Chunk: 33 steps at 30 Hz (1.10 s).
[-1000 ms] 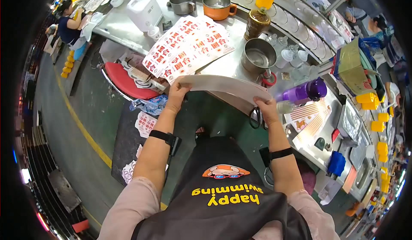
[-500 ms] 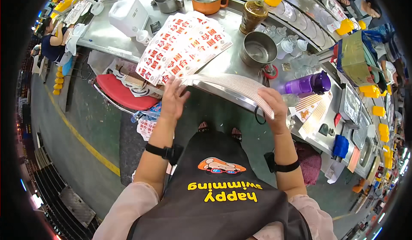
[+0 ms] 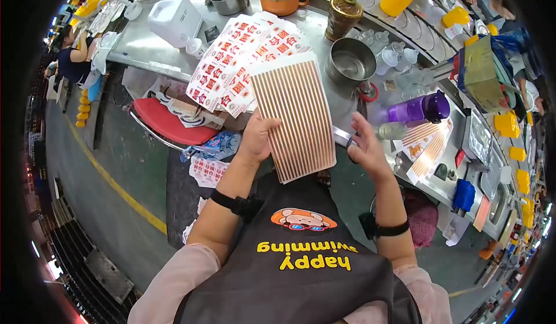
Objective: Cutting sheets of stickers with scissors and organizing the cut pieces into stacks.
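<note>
My left hand (image 3: 258, 138) curls closed on the left edge of the striped sheet (image 3: 294, 118), raised over the bench's (image 3: 145, 49) near edge. The sheet's long axis and stripes run away from me. My right hand (image 3: 365, 147), fingers half open, touches its lower right edge.

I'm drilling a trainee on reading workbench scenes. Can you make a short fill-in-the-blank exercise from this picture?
1. The left hand holds a sheet printed with brown ____.
2. The right hand is ____, apart from the sheet's edge.
3. The bottle lying on the steel bench is ____ in colour.
4. The stool beside the bench has a ____ seat.

Missing words: stripes; open; purple; red
</note>
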Available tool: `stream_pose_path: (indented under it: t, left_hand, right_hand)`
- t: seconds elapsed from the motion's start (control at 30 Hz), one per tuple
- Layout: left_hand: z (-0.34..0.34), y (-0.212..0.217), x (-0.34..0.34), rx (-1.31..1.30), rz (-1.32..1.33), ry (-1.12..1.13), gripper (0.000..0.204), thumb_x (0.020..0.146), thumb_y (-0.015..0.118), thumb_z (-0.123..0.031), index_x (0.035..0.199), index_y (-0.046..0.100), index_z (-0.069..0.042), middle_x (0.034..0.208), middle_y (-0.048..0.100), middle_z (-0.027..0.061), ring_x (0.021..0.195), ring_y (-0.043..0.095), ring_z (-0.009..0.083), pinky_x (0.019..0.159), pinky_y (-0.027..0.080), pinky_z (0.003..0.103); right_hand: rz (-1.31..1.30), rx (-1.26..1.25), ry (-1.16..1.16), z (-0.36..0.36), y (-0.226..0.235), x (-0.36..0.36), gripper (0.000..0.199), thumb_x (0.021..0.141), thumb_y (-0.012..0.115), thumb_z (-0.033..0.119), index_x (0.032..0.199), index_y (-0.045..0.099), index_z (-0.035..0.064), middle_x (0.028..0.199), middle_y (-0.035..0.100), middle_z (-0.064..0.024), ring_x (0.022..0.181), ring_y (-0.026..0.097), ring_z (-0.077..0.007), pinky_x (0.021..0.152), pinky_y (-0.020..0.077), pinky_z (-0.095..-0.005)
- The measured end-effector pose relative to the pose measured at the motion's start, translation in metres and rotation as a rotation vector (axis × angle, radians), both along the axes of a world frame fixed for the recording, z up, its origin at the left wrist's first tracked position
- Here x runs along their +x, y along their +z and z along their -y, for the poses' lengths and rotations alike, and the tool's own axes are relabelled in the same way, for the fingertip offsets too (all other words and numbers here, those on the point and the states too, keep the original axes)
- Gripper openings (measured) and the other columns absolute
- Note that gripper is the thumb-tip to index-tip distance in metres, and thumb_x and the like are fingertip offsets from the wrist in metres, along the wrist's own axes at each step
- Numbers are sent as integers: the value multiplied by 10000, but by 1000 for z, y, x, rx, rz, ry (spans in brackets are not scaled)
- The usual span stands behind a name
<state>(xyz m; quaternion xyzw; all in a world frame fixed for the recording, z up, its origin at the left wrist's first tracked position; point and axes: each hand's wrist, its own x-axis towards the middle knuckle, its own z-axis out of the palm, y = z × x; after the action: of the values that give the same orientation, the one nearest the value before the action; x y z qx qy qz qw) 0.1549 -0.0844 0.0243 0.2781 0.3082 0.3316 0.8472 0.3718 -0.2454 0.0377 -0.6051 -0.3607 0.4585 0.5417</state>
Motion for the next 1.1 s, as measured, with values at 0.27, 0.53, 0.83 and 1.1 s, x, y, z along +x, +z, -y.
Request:
stream_pose_path:
  t: [0.27,0.53,0.83,1.1]
  left_hand:
    - [9,46,23,635,-225,-42,279,814,542,26,1092,521,8,987,599,49,880,553,93,770,438,231]
    - [18,-6,39,544,-273,66,202,838,558,-17,1030,596,32,994,611,34,914,543,94,825,413,245]
    - [53,-2,51,147,-235,-225,379,781,520,-5,1153,462,40,1049,578,122,898,594,190,799,486,301]
    - [-28,-84,60,122,-444,-241,362,815,512,-36,1159,449,56,1065,563,151,912,587,246,800,481,340]
  right_hand:
    - [-79,302,-43,-57,11,-14,292,823,599,75,1101,533,13,957,606,-15,823,552,-85,758,457,-262]
    - [349,179,-157,-50,-29,-11,212,813,580,86,995,527,-9,796,579,-99,731,546,-132,667,450,-289]
    - [-36,-53,-314,25,-25,-3,236,859,566,167,1028,551,3,783,598,-45,734,537,-81,645,447,-241]
    - [-30,-452,-1194,190,-68,70,358,817,608,254,1039,471,8,784,550,-58,575,524,-110,465,425,-244]
